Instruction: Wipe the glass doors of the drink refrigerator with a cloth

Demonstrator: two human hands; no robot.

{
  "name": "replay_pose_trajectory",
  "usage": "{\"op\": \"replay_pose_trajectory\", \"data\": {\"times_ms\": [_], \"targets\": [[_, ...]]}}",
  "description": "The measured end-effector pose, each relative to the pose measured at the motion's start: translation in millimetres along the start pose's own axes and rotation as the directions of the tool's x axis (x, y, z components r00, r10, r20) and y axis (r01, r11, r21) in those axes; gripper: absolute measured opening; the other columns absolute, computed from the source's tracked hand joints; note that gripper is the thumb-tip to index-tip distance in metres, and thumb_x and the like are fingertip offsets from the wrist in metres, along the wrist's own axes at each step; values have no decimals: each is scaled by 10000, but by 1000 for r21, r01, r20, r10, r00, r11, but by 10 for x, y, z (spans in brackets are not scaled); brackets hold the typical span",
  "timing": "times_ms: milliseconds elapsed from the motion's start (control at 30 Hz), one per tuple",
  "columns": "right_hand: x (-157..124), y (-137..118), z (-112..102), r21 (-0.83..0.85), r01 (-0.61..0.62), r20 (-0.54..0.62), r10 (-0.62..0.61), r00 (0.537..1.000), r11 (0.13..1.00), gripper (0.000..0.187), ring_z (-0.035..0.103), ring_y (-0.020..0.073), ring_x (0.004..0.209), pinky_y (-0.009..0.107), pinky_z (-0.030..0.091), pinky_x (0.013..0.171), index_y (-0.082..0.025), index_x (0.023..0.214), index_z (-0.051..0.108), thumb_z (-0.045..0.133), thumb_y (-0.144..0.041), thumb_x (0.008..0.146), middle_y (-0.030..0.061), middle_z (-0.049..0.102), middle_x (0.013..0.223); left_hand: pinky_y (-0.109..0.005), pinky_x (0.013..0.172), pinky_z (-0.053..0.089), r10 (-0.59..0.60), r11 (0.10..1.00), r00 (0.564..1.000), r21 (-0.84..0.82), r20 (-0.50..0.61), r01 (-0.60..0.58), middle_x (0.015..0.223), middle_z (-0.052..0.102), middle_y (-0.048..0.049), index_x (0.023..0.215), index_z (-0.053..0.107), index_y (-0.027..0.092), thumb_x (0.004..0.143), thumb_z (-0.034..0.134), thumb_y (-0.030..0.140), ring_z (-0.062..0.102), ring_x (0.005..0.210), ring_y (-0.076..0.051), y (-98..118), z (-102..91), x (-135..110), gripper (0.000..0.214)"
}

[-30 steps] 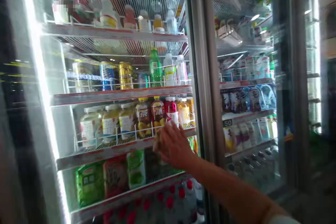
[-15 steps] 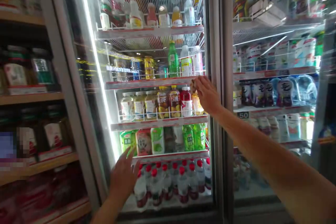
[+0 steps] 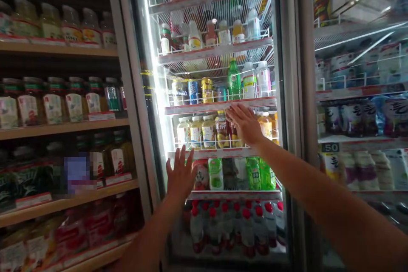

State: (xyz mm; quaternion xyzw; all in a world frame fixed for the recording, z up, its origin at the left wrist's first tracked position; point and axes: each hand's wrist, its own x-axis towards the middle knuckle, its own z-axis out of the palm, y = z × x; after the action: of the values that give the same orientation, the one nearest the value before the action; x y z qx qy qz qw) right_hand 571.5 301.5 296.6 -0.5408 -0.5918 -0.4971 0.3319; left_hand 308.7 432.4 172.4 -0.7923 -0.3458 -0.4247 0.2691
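Observation:
Both my hands lie flat against the glass door (image 3: 280, 72) of a lit drinks fridge. My left hand (image 3: 180, 175) is open with fingers spread, low on the glass in front of the shelf of green and red cartons (image 3: 216, 173). My right hand (image 3: 244, 123) is open too, palm on the glass higher up, covering several juice bottles (image 3: 202, 131) on the middle shelf. Neither hand holds anything.
Wooden shelves (image 3: 63, 127) with rows of jars stand to the left. A second fridge (image 3: 360, 93) with pouches and a "50" price tag stands to the right. Red-capped water bottles (image 3: 236, 225) fill the fridge's bottom shelf; cans and a green bottle (image 3: 234, 78) sit above.
The view has swung left. My right hand has opened from a loose grip near the door's edge and now lies flat on the glass. My left hand has risen and spread on the glass.

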Motion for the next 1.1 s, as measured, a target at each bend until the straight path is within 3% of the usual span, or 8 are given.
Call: {"op": "replay_pose_trajectory", "data": {"times_ms": [133,300,433,567,667,867,1033,1100], "targets": [[-403,-294,233,38,108,48,-110,993,993,639,372,275,1508,555,380,1196,-300,1549,424,490,-63,959,48,466,1589,-663,1186,240,-117,989,993,-98,-17,114,1691,154,-163,1588,344,213,1046,333,451,147,1566,-376,277,242,122,592],[-835,-347,328,187,550,227,-580,782,814,589,475,208,1440,457,389,1210,-262,1511,477,544,-88,952,38,558,1520,-662,1195,183,-157,983,982,-109,-107,145,1677,203,-187,1558,414,206,1041,369,442,154,1567,-368,339,417,97,570],[-58,18,86,23,111,31,-112,993,994,627,347,264,1518,529,336,1227,-266,1536,454,453,-43,950,39,457,1598,-620,1203,189,-148,984,969,-127,-199,124,1657,285,-179,1502,506,214,1039,394,412,203,1558,-342,205,415,183,516],[416,-56,167,52,-195,-189,202,961,979,565,299,292,1538,549,303,1240,-277,1547,446,404,-126,1003,37,441,1608,-614,1218,161,-160,981,968,-136,-193,135,1670,270,-141,1548,433,238,1049,364,376,176,1568,-314,155,405,267,523],[85,-493,478,70,57,-22,-56,998,996,661,312,267,1534,537,310,1238,-305,1578,373,453,-81,961,24,434,1613,-626,1224,143,-135,987,977,-111,-168,117,1689,210,-129,1571,387,245,1050,362,358,114,1581,-316,141,461,212,534],[-486,-819,679,145,579,230,-596,769,802,464,440,258,1454,472,341,1218,-210,1431,571,556,-177,968,50,515,1558,-611,1228,160,-69,996,992,-62,-102,63,1679,241,-129,1555,416,248,1052,371,347,166,1571,-315,-14,545,-134,515],[228,-345,343,29,145,-36,-144,989,989,594,397,285,1474,538,350,1195,-285,1512,477,493,-81,954,35,512,1557,-579,1220,232,-76,996,997,-36,31,77,1676,262,-105,1548,427,282,1051,358,330,218,1559,-299,-107,427,-385,504],[389,-292,312,39,-45,-175,51,983,998,580,372,305,1484,561,354,1191,-307,1515,469,466,-105,971,26,486,1571,-583,1201,274,-89,996,992,-24,89,91,1676,264,-106,1552,419,284,1051,357,330,229,1555,-309,-88,377,-457,507]]}}
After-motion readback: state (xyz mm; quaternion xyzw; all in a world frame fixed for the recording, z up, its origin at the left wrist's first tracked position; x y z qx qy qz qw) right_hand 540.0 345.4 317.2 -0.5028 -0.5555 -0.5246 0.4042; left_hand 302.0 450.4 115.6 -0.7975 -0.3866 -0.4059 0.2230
